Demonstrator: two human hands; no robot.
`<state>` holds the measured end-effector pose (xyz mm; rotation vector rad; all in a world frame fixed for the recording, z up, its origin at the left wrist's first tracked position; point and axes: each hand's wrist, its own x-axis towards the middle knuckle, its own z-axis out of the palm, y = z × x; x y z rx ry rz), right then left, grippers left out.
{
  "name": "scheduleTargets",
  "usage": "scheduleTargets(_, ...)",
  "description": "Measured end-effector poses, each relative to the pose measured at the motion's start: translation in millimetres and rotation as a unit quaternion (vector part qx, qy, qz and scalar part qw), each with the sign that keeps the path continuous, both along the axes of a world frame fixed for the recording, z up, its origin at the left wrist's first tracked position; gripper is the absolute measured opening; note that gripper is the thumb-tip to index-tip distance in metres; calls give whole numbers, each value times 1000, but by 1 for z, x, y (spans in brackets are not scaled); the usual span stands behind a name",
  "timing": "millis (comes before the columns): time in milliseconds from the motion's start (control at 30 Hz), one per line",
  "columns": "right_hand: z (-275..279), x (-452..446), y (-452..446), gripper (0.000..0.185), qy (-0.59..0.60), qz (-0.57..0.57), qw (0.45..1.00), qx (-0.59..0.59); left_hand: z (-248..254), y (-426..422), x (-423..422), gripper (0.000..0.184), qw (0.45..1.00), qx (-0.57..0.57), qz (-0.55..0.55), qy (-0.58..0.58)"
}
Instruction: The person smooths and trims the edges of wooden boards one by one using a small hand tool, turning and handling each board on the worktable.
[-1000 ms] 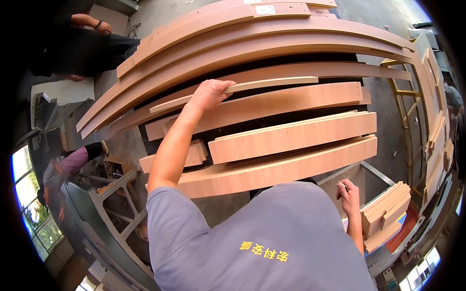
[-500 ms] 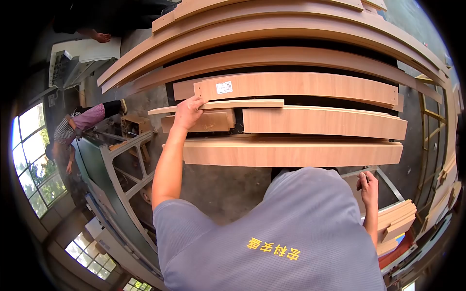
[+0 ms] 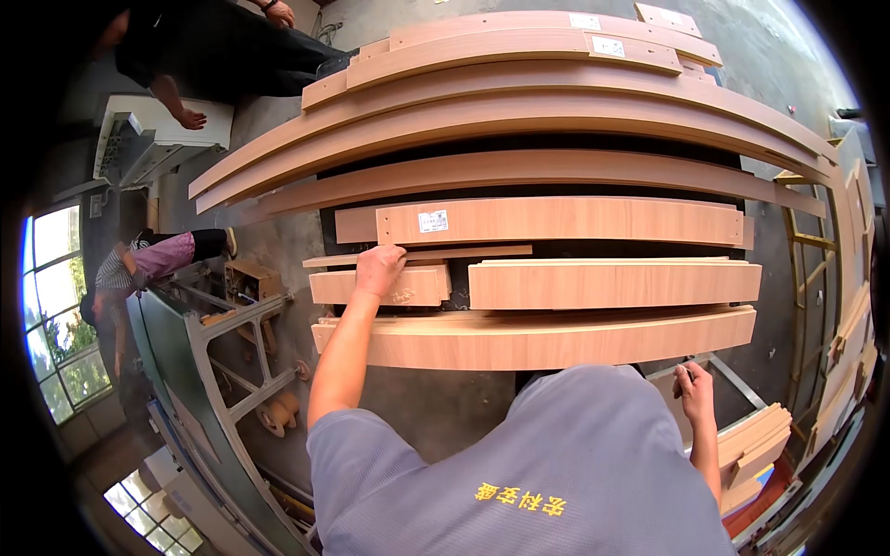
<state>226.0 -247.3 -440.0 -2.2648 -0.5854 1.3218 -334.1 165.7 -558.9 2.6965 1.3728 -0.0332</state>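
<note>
Several stacks of tan wood-grain boards lie spread before the worker, smooth-faced, some edges showing a paler, creamier tone. The longest ones, at the far side, look bowed through this wide lens. The worker's left hand is pinching a narrow strip, fingertips bent over it, thin and slat-like beside its thick neighbours. That strip lies in the gap between a broad labelled board and a short stack of blocks, running a little past the stack at both ends. The labelled board carries a white sticker near its left end and small dark holes near its ends. To the right of the short stack sits a longer stack, and nearest the worker's body a full-length stack, its front face finely grained. The right hand hangs well apart from the strip, fingers curled in; I can't tell whether they pinch something small.

Beneath the boards shows a dark, matt worktop; around it runs a grey concrete floor. A pile of cut wood pieces sits near the right forearm, and a yellow metal frame stands beyond. Off to the left, a co-worker in dark clothes is close by, a person in a striped top is farther off, near a paned window, and a wooden spool rests low beside a pale metal frame.
</note>
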Motion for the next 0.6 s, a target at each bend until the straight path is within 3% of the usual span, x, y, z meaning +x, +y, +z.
scheduleTargets(133,-7,1,-12,30,-10,-16,1000,-8,61,23,63,11,992,27,-35,-121)
scheduleTargets(200,-15,-2,-15,28,-12,-4,1000,-2,94,63,142,28,963,126,-95,-219)
scheduleTargets(333,-7,-12,-23,26,-14,-18,999,-28,52,113,213,62,968,135,-138,-162)
scheduleTargets(400,-22,-15,-33,26,-1,-21,1000,-22,12,122,262,68,972,136,-120,-152)
scheduleTargets(467,-30,-28,-26,26,8,-17,1000,-19,20,120,188,68,981,150,-69,-102)
scheduleTargets(500,-30,-32,-22,26,1,-9,1000,-17,13,112,206,68,985,155,-29,-71)
scheduleTargets(533,-5,-23,-42,25,-5,-73,996,-42,1,105,269,66,977,124,-62,-160)
scheduleTargets(600,11,-37,-48,23,-37,-42,995,-86,-5,87,282,65,976,124,-86,-158)
